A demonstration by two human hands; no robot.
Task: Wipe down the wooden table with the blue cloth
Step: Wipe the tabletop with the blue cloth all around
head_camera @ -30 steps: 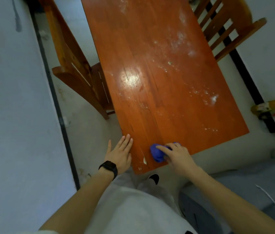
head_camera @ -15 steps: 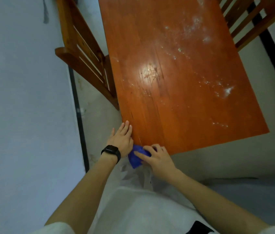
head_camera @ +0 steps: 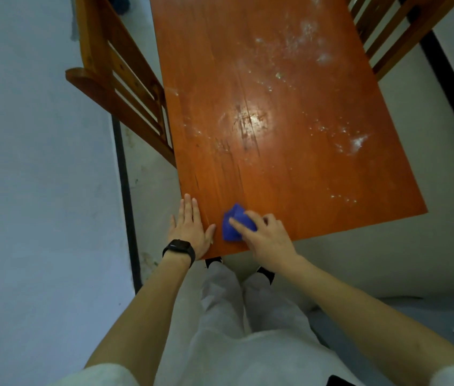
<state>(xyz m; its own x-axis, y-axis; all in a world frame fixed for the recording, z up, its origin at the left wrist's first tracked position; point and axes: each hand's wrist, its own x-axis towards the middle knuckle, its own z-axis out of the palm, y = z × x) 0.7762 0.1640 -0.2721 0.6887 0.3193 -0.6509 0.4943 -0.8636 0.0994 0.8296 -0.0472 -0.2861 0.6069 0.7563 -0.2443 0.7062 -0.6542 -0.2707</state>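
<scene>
Since half a second ago the blue cloth (head_camera: pixel 234 224) has come back up from the table's near corner edge onto the top, and the right hand (head_camera: pixel 269 240) has moved with it, a little farther in from the edge.

From where I stand, the wooden table (head_camera: pixel 290 121) fills most of the scene, a long reddish-orange top running away from the person. White powdery smears (head_camera: pixel 356 142) are scattered over its right half and far end, and a bright patch of glare sits near the middle. 2 wooden chairs flank it: one slatted chair (head_camera: pixel 120 87) pushed against the left side, another chair (head_camera: pixel 387 32) at the far right corner. Pale floor shows around the table legs, with a dark skirting strip (head_camera: pixel 127 204) along the left wall.

The person wears light trousers (head_camera: pixel 237 330), with dark shoe tips showing just under the near edge.

Their left hand (head_camera: pixel 189 229) lies flat and fully open, palm down on the near left corner, gripping nothing; a black watch (head_camera: pixel 180 249) is on that wrist. Just beside it, the right hand presses on the bunched cloth, fingers curled over it and the thumb laid across its top. The cloth rests on the tabletop close to the near edge.
</scene>
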